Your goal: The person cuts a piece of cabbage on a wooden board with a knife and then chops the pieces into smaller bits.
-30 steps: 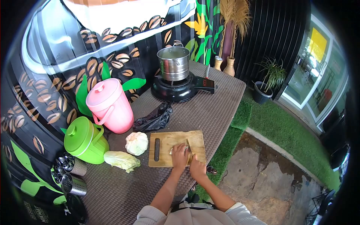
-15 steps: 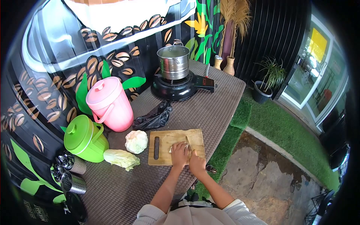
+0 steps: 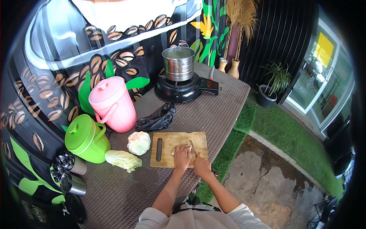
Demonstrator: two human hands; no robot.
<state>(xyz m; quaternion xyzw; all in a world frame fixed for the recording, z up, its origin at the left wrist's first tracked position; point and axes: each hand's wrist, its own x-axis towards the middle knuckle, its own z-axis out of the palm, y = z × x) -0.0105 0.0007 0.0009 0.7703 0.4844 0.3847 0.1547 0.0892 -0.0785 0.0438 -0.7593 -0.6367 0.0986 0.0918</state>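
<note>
A wooden cutting board with a slot handle lies near the table's right edge. My left hand rests on it, its bent fingers holding down a small whitish piece of food, mostly hidden beneath them. Just to the right, my right hand is closed round the handle of a knife. The blade points away from me, close beside my left fingertips. Left of the board sit a round pale cabbage and a long napa cabbage.
Behind the board lies a black plastic bag. A steel pot stands on a black portable stove at the far end. Pink and green lidded jugs line the left, with steel cutlery holders nearer me.
The knife blade tilts slightly more, and my right hand has shifted a little. My left hand stays on the whitish piece. The whole view has moved slightly.
</note>
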